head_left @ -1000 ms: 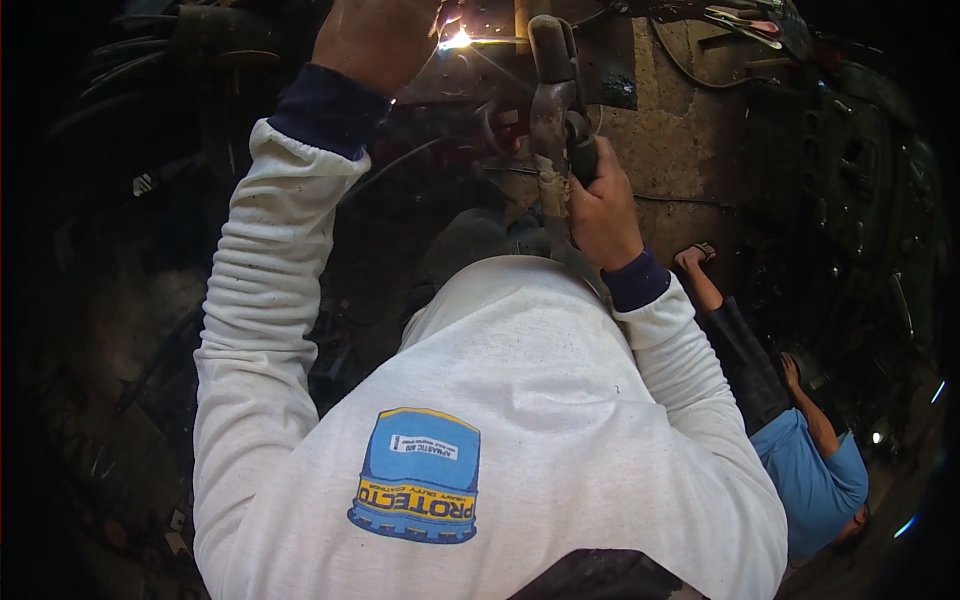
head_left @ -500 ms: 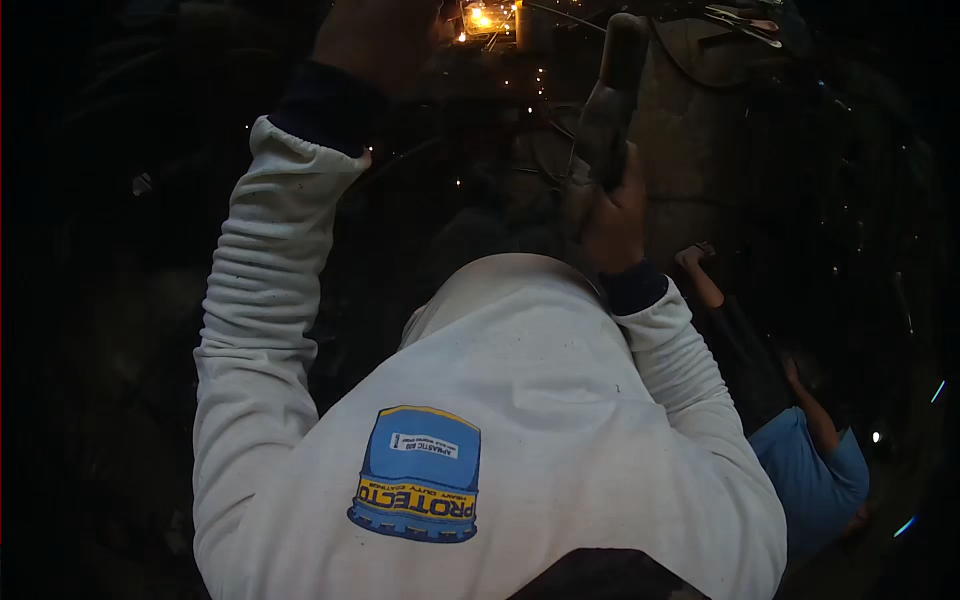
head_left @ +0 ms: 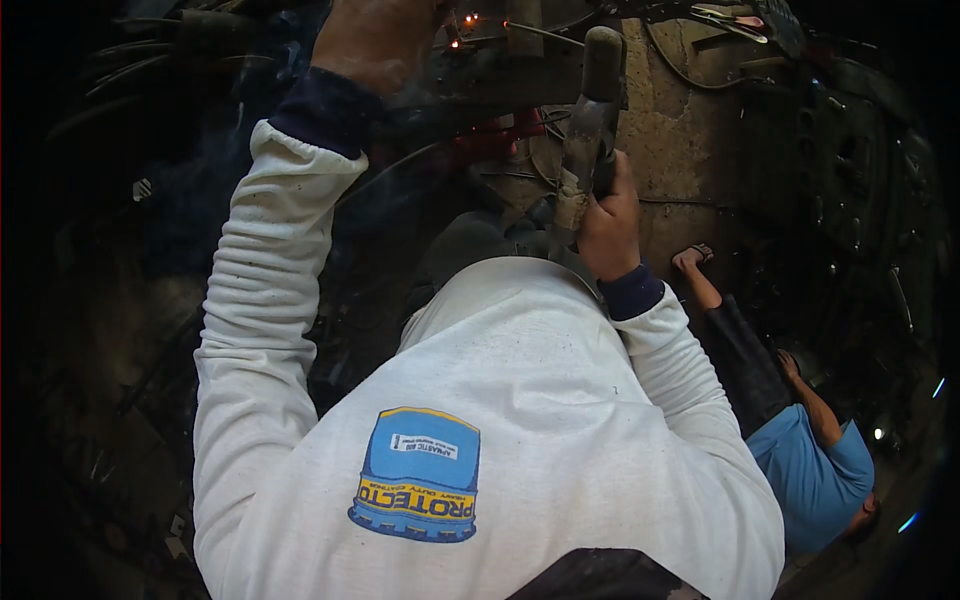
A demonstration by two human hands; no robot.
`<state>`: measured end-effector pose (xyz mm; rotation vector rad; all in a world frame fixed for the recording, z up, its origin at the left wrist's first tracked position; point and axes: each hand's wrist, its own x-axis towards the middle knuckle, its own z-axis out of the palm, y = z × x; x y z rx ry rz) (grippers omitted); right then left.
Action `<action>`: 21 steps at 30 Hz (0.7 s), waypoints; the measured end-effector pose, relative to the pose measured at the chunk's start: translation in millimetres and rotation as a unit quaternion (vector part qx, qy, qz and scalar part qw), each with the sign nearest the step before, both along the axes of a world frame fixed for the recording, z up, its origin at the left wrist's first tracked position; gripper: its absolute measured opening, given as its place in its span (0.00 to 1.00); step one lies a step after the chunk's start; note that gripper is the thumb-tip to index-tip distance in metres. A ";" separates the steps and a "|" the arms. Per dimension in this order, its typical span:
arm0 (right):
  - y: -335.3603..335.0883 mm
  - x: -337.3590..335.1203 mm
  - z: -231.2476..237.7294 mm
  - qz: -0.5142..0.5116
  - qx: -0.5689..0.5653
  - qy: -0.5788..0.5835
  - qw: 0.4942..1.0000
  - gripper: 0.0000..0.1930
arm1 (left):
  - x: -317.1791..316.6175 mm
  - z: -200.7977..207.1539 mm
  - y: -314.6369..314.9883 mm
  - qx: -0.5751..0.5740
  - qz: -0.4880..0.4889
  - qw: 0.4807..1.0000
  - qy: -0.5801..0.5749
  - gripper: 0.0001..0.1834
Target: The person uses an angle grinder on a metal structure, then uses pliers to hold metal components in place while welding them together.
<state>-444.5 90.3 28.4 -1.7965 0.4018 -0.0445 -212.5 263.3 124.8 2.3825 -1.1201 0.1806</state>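
My right hand [head_left: 612, 225] is closed round a worn welding electrode holder [head_left: 590, 125], which points up and away from me. From near its head a thin electrode [head_left: 545, 33] runs to the left, its tip glowing orange. Left of that tip, small glowing spots [head_left: 456, 44] show on dark metal. My left hand [head_left: 370, 45] reaches forward to the top edge, just left of those spots. Its fingers are mostly cut off, so whatever they touch stays hidden. Faint smoke hangs around it.
A person in a blue shirt [head_left: 810, 475] is at the lower right. Dark metal machinery [head_left: 850, 180] stands at the right. Cables [head_left: 690, 75] cross the concrete floor [head_left: 665, 150]. A red object [head_left: 490, 140] sits behind the holder. Several thin rods [head_left: 730, 22] lie at the top right.
The bright arc and flying sparks have died to small glowing spots, and the scene looks lighter. The electrode holder has shifted slightly left and down. My left hand has hardly moved.
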 end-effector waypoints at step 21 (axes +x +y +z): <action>-4.6 -13.0 1.2 -0.066 0.037 -0.041 0.996 0.17 | -0.4 -6.8 -1.8 0.027 0.013 0.999 -0.029 0.03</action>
